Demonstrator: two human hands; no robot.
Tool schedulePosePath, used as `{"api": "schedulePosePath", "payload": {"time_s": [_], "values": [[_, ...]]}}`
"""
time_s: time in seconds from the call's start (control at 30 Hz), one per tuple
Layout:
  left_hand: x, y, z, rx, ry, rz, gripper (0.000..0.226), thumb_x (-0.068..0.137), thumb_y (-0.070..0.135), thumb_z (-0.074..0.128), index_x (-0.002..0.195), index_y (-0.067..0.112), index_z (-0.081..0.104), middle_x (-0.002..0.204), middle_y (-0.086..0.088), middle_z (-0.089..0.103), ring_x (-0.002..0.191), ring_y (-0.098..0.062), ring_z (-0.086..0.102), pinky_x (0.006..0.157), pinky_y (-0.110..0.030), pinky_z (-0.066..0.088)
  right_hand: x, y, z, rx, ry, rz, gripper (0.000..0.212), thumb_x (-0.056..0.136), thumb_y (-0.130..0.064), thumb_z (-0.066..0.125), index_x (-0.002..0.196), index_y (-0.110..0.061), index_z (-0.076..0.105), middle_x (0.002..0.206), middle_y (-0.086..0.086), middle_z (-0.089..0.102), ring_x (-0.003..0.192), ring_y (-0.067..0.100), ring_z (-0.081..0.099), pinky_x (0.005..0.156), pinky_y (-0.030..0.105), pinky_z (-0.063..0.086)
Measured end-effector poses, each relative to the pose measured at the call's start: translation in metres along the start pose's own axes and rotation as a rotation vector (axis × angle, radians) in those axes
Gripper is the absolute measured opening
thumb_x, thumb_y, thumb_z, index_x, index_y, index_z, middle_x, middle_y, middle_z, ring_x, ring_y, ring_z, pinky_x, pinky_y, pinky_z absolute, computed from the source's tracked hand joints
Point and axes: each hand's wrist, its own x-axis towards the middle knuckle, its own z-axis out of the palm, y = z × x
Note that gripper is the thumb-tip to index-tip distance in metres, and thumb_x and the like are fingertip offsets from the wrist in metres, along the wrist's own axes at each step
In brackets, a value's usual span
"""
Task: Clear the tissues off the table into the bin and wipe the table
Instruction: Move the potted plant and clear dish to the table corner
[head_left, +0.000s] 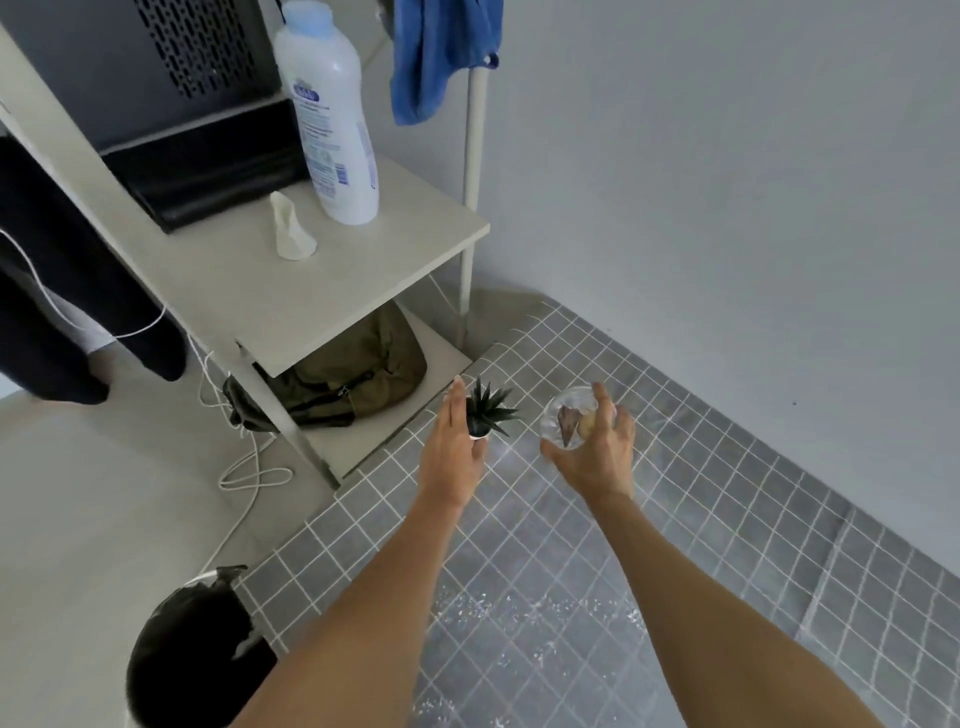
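Left hand (453, 447) with fingers straight, touching a small spiky plant (487, 410) near the table's (649, 519) far corner, right hand (592, 447) gripping a clear glass bowl (563, 418) from above, crumpled tissue (292, 228) on the shelf (363, 270), black-lined bin (192, 654) at lower left

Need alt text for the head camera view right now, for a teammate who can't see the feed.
Over a grey tiled table, the right hand grips a small clear glass bowl while the left hand, fingers straight, touches a small potted plant. A crumpled tissue lies on the white shelf beside a lotion bottle; a black-lined bin sits lower left.
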Motion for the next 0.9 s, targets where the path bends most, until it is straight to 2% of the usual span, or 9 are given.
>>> {"api": "schedulePosePath", "payload": {"time_s": [0.17, 0.33, 0.43, 0.5, 0.6, 0.7, 0.8, 0.9], "values": [[0.010, -0.006, 0.017, -0.005, 0.012, 0.045, 0.079, 0.091, 0.023, 0.062, 0.152, 0.011, 0.013, 0.159, -0.004, 0.022, 0.137, -0.023, 0.041, 0.105, -0.032, 0.042, 0.040, -0.008, 0.025, -0.011, -0.010, -0.037, 0.103, 0.065, -0.032, 0.086, 0.147, -0.023, 0.025, 0.136, 0.021, 0.035, 0.129, 0.037, 0.032, 0.109, 0.052, 0.031], [0.016, -0.007, 0.030, -0.061, 0.016, 0.033, 0.077, 0.091, 0.025, 0.062, 0.152, 0.010, 0.016, 0.156, -0.008, 0.030, 0.124, -0.028, 0.055, 0.096, -0.035, 0.051, 0.056, -0.009, 0.042, 0.028, -0.015, -0.042, 0.106, 0.061, -0.033, 0.089, 0.145, -0.022, 0.026, 0.138, 0.022, 0.037, 0.131, 0.037, 0.033, 0.109, 0.054, 0.033], [0.019, -0.006, 0.035, -0.073, -0.002, 0.061, 0.074, 0.093, 0.028, 0.059, 0.151, 0.008, 0.016, 0.159, -0.008, 0.022, 0.113, -0.030, 0.063, 0.084, -0.035, 0.056, 0.058, -0.005, 0.043, 0.018, -0.034, -0.085, 0.109, 0.063, -0.033, 0.089, 0.146, -0.024, 0.019, 0.146, 0.022, 0.026, 0.134, 0.040, 0.034, 0.103, 0.060, 0.039], [0.020, -0.005, 0.039, -0.074, 0.007, 0.077, 0.068, 0.094, 0.027, 0.059, 0.149, 0.005, 0.026, 0.160, -0.009, 0.017, 0.112, -0.030, 0.064, 0.082, -0.034, 0.058, 0.059, 0.001, 0.042, -0.060, -0.072, -0.111, 0.109, 0.068, -0.041, 0.084, 0.149, -0.027, 0.011, 0.155, 0.023, 0.008, 0.139, 0.044, 0.026, 0.103, 0.059, 0.040], [0.019, -0.005, 0.043, -0.080, 0.025, 0.085, 0.063, 0.093, 0.024, 0.061, 0.145, 0.001, 0.035, 0.158, -0.014, 0.021, 0.116, -0.032, 0.061, 0.085, -0.034, 0.057, 0.058, 0.009, 0.041, -0.178, -0.100, -0.144, 0.109, 0.074, -0.057, 0.072, 0.151, -0.027, 0.002, 0.158, 0.023, -0.007, 0.142, 0.045, 0.020, 0.107, 0.054, 0.034], [0.017, -0.003, 0.045, -0.092, 0.016, 0.090, 0.066, 0.094, 0.027, 0.060, 0.147, 0.003, 0.029, 0.156, -0.015, 0.027, 0.122, -0.032, 0.057, 0.089, -0.033, 0.054, 0.059, 0.010, 0.037, -0.244, -0.132, -0.153, 0.108, 0.075, -0.062, 0.067, 0.152, -0.025, 0.000, 0.158, 0.024, -0.008, 0.144, 0.043, 0.016, 0.113, 0.050, 0.023], [0.015, -0.001, 0.043, -0.089, 0.001, 0.081, 0.064, 0.095, 0.031, 0.057, 0.147, 0.004, 0.031, 0.158, -0.010, 0.023, 0.127, -0.027, 0.053, 0.096, -0.028, 0.048, 0.062, 0.010, 0.028, -0.340, -0.172, -0.163, 0.104, 0.080, -0.064, 0.060, 0.151, -0.028, -0.008, 0.158, 0.021, -0.012, 0.146, 0.038, 0.007, 0.117, 0.048, 0.012], [0.011, 0.000, 0.035, -0.069, -0.033, 0.062, 0.081, 0.093, 0.038, 0.057, 0.153, 0.009, 0.011, 0.160, -0.007, 0.017, 0.131, -0.026, 0.048, 0.097, -0.031, 0.048, 0.060, 0.009, 0.016, -0.414, -0.206, -0.157, 0.101, 0.084, -0.064, 0.053, 0.150, -0.031, -0.016, 0.159, 0.014, -0.016, 0.148, 0.031, -0.003, 0.119, 0.047, 0.004]]}}
